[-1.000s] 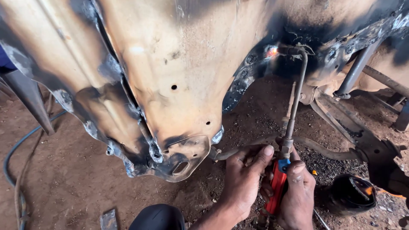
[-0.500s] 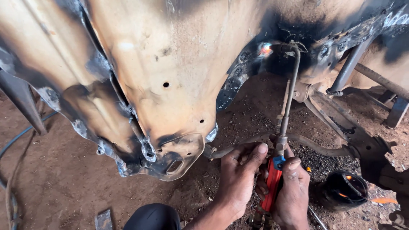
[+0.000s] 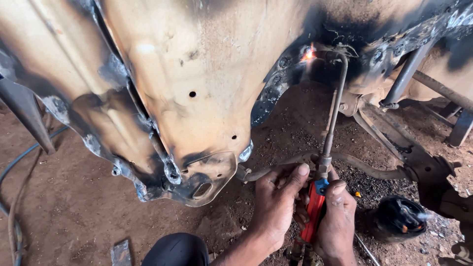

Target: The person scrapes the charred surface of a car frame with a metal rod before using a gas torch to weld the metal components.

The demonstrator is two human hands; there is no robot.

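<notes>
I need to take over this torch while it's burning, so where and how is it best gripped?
Grip the cutting torch by its red handle, coming from below at the hose end. Its thin metal neck runs up to a lit tip, so probably keep off that. Both hands, left hand and right hand, hold there.

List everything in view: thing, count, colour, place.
cutting torch: 1, metal tube with red handle, right of centre, held by both hands; its bent tip burns at the panel's charred edge
flame: 1, orange-white, at the tip
sheet-metal body panel: 1, tan, scorched black at edges, fills the top
black round object: 1, on the ground, lower right
hoses: about 2, blue and brown, left edge
metal scrap: 1, grey, bottom left
dirt ground: reddish brown, below
left hand: 1, on the torch's left side
right hand: 1, fingers wrapped around the red handle
</notes>
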